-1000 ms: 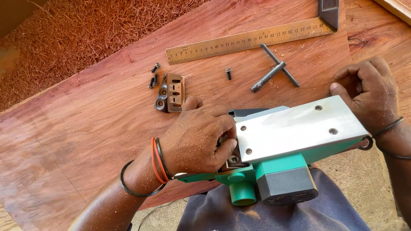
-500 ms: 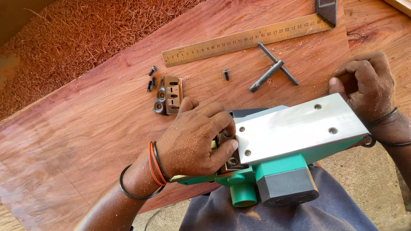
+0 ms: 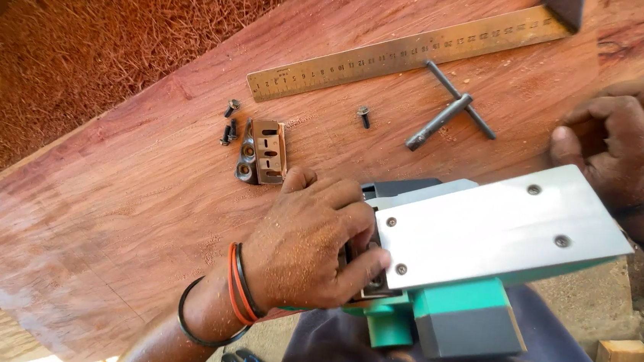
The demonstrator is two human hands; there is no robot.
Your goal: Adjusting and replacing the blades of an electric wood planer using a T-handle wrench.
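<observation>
The left hand [image 3: 306, 241] lies palm-down over the near end of an upturned green electric planer [image 3: 457, 268]. Its fingers [image 3: 357, 272] are curled narrow and pressed into the slot at the edge of the planer's bright metal sole plate [image 3: 498, 225], where they touch a dark part in the recess; whether they pinch it cannot be told. Orange and black bands ring the wrist behind the fingers.

The right hand [image 3: 620, 139] sits at the far end of the sole plate. Its fingers [image 3: 611, 104] are folded into a loose fist with the thumb tucked in front; whether anything is held inside cannot be told. The hand touches or nearly touches the plate's far corner.

The planer rests sole-up at the edge of a reddish wooden board [image 3: 130, 189], partly over the person's lap.

Just beyond the left fingertips lies a brown metal clamp plate [image 3: 263, 152] with slotted holes. Beside it, further out, lie small dark screws [image 3: 229, 124]. One more dark screw [image 3: 363, 115] lies apart, between the clamp plate and a T-handled socket wrench [image 3: 450, 111]. Beyond these, a steel ruler [image 3: 408, 54] lies across the board. Past the board's far edge lie wood shavings [image 3: 111, 34].
</observation>
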